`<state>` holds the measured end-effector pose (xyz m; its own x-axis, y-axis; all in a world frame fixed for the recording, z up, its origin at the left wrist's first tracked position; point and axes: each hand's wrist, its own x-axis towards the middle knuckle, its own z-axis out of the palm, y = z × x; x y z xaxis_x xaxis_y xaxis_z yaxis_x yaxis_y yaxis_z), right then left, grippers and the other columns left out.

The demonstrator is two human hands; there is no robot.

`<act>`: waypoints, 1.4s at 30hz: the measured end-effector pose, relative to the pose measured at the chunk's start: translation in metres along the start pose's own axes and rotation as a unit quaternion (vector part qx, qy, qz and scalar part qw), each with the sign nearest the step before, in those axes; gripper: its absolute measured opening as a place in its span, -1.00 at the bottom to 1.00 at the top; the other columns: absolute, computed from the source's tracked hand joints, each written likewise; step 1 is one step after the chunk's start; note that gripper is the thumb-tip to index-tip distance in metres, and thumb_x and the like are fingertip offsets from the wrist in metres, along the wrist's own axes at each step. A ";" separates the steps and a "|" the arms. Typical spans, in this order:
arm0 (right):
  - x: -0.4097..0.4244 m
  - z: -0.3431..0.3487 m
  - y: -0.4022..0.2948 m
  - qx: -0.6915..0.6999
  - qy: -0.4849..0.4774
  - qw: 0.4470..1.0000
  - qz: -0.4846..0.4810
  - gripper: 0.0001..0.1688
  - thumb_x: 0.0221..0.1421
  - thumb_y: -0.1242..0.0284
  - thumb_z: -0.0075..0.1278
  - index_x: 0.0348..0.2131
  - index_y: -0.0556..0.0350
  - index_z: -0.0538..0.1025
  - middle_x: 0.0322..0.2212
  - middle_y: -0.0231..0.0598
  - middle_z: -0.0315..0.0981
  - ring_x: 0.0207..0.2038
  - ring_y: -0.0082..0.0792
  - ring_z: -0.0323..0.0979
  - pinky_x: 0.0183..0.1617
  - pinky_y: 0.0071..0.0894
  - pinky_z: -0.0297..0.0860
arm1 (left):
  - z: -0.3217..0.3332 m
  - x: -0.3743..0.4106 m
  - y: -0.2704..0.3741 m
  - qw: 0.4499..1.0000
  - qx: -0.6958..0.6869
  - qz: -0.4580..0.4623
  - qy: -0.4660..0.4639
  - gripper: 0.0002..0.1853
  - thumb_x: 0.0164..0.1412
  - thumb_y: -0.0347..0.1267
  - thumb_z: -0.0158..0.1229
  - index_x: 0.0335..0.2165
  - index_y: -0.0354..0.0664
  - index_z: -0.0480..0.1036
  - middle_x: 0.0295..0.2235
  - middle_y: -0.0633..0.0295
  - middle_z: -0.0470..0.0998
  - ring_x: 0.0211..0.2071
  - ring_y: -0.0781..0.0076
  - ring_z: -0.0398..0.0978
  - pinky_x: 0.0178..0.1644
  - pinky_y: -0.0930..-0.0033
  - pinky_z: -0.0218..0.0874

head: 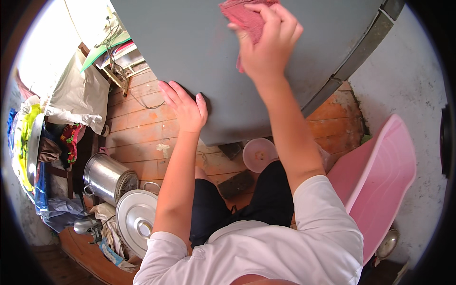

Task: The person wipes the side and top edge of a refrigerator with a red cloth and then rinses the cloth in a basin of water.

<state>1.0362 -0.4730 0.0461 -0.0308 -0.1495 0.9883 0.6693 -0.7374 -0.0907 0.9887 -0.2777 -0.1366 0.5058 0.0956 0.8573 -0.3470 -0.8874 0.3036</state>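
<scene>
My right hand [269, 42] grips a folded red cloth [249, 21] and presses it against the upper part of a large grey panel [221, 71], which looks like the side of a refrigerator. Lower down, near the panel's left edge, my left hand [185, 107] lies with its fingers spread and holds nothing. Faint reddish smears show on the panel just left of the cloth. Below the panel's bottom edge, a round pink plastic bowl [260, 155] rests by my knees.
A large pink plastic tub [381, 185] leans by the wall at right. On the left, a metal pot [110, 178] lies tilted beside a round metal lid [137, 221]. Behind them stands a rack with bags and cloths. A thin cable [142, 103] crosses the tiled floor near the panel.
</scene>
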 end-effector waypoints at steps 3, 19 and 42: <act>-0.049 -0.004 -0.013 -0.038 -0.101 0.994 -0.030 -0.37 -0.13 0.53 0.27 0.00 -0.29 0.57 -0.09 -0.24 0.42 0.03 -0.07 0.33 0.16 -0.02 0.23 | 0.015 0.003 -0.003 0.999 0.007 0.025 0.038 -0.07 0.43 -0.12 -0.11 0.45 -0.52 -0.30 0.46 -0.49 -0.39 0.49 -0.51 -0.36 0.51 -0.36 -0.45; -0.059 -0.014 -0.016 -0.009 -0.218 0.971 -0.097 -0.51 -0.02 0.51 0.18 -0.03 -0.14 0.54 -0.07 -0.23 0.42 -0.07 -0.02 0.40 -0.01 -0.02 0.38 | 0.037 0.001 -0.002 0.992 0.034 -0.018 0.124 -0.12 0.46 -0.01 -0.22 0.48 -0.37 -0.18 0.49 -0.37 -0.23 0.48 -0.46 -0.21 0.50 -0.35 -0.34; 0.050 -0.088 0.139 -0.121 0.047 0.988 0.085 -0.30 0.24 0.68 -0.02 0.34 0.22 0.32 0.25 0.02 0.03 0.24 0.07 0.22 0.35 -0.03 0.24 | 0.039 0.004 -0.002 0.987 0.062 -0.002 0.145 -0.13 0.49 0.01 -0.26 0.50 -0.27 -0.25 0.50 -0.32 -0.27 0.49 -0.41 -0.23 0.50 -0.35 -0.33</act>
<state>1.0619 -0.6410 0.0720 -0.0104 -0.3368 0.9415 0.4736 -0.8309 -0.2921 1.0222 -0.2937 -0.1503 0.2538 0.2090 0.9444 -0.2363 -0.9334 0.2701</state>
